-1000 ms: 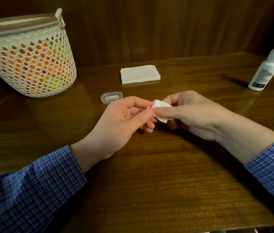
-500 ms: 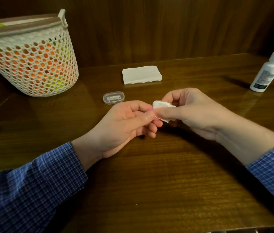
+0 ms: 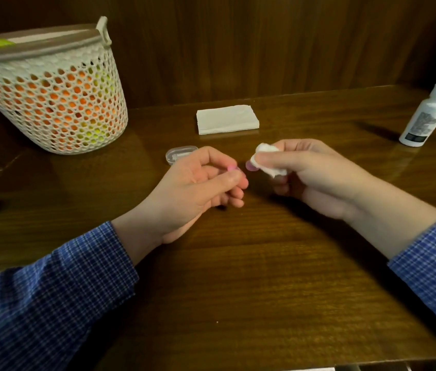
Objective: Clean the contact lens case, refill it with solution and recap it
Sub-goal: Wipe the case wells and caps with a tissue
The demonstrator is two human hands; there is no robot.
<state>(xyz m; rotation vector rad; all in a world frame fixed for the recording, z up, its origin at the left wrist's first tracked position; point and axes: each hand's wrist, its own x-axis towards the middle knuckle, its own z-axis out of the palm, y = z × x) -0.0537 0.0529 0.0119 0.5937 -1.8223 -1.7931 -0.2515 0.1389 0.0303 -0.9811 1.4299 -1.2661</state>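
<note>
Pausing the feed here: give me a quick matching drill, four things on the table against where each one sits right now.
Things:
1. mesh basket
2. solution bottle
3. folded tissue stack
4. crumpled tissue

Places:
A. pinched in the right hand
B. far right of the table
C. far left of the table
D. centre back, beyond both hands

Pairs: 1-C, 2-B, 3-D, 4-A

Left hand (image 3: 198, 183): a small pink piece (image 3: 231, 168) is pinched at the fingertips.
Right hand (image 3: 310, 172): a white tissue wad (image 3: 266, 156) and a pink cap (image 3: 251, 166) are held.
Counter (image 3: 251, 277): solution bottle (image 3: 428, 113), folded napkin (image 3: 227, 119), clear case (image 3: 180, 153), basket (image 3: 48, 89).
</note>
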